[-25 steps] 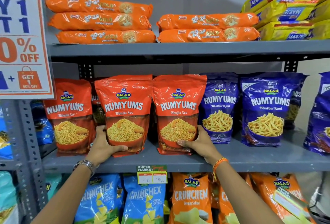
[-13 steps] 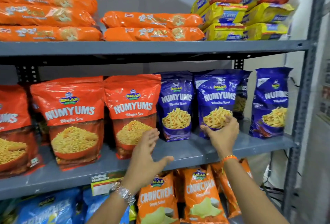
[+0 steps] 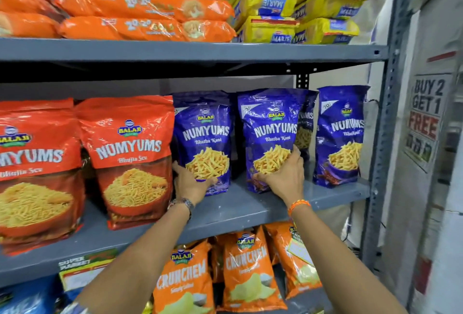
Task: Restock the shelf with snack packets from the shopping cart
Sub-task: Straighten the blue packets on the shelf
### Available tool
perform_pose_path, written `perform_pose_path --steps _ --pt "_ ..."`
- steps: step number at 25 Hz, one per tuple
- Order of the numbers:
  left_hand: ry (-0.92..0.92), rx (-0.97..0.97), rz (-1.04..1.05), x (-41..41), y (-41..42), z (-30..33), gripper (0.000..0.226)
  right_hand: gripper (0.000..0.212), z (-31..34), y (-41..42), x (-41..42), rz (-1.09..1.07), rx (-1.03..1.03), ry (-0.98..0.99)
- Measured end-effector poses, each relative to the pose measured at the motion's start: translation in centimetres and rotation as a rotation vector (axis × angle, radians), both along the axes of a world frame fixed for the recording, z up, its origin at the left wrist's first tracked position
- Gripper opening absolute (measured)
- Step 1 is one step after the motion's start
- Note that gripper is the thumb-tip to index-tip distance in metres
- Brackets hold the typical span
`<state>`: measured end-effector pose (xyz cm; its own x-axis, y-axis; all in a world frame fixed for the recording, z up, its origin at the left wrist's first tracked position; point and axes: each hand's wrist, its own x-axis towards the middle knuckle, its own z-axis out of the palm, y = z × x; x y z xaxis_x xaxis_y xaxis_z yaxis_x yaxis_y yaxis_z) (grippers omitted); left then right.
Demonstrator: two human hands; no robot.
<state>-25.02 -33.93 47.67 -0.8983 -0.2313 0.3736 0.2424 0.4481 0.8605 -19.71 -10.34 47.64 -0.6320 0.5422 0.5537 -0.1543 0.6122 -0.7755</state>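
On the grey middle shelf stand orange Numyums packets at the left and blue Numyums packets to their right. My left hand grips the lower left corner of the first blue packet. My right hand clasps the bottom front of the second blue packet, which stands upright. A third blue packet stands alone at the far right of the shelf. The shopping cart is out of view.
The top shelf holds orange biscuit rolls and yellow Marie packs. Orange Crunchem bags fill the shelf below. A grey upright post ends the rack; a "Buy 2 Get 1 Free" sign hangs beyond it.
The view has swung right. Both hands left the orange packets, crossed to the right, and now hold two blue packets.
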Motion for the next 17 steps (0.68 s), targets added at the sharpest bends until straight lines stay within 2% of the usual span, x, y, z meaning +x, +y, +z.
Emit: perform_pose_path --steps 5,17 --pt "0.090 -0.100 -0.034 2.0 0.6 -0.5 0.098 0.130 -0.7 1.3 1.9 -0.002 -0.010 0.054" --pt "0.138 -0.083 -0.124 5.9 0.2 -0.8 0.088 0.127 -0.3 1.6 3.7 0.000 -0.027 0.009"
